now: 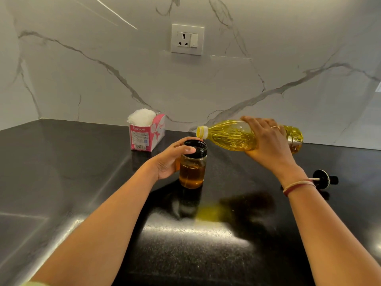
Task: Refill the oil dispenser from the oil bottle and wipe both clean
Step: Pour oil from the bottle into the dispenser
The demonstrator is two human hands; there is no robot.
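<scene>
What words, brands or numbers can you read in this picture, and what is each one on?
"ORIGAMI": front of the pink tissue box.
Small print and barcode beneath it: too small to read.
Lettering on the box's side: partly hidden, unreadable.
Label near the oil bottle base: mostly hidden, unreadable.
Oil dispenser: no text visible.

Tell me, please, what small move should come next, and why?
Probably move the oil bottle so its mouth sits over the open dispenser, then tip further: the right hand holds it almost level beside the rim, no stream shows, and the left hand steadies the part-full dispenser.
</scene>
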